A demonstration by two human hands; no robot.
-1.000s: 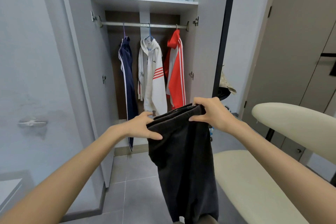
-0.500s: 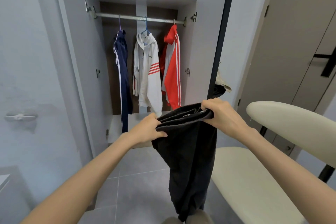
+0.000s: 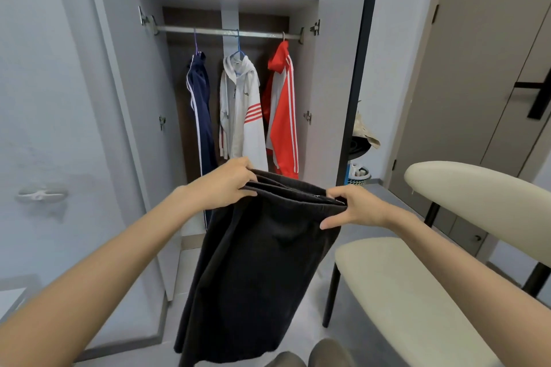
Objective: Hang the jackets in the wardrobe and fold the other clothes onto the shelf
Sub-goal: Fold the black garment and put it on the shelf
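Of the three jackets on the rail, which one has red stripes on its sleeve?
The white jacket, hanging in the middle. The navy jacket to its left and the red jacket to its right both carry white stripes instead.

You are gripping the waistband of the black trousers [image 3: 262, 262] with your left hand [image 3: 226, 185] and right hand [image 3: 354, 208], holding them hanging before the open wardrobe [image 3: 331, 68] beside a cream chair [image 3: 396, 283].
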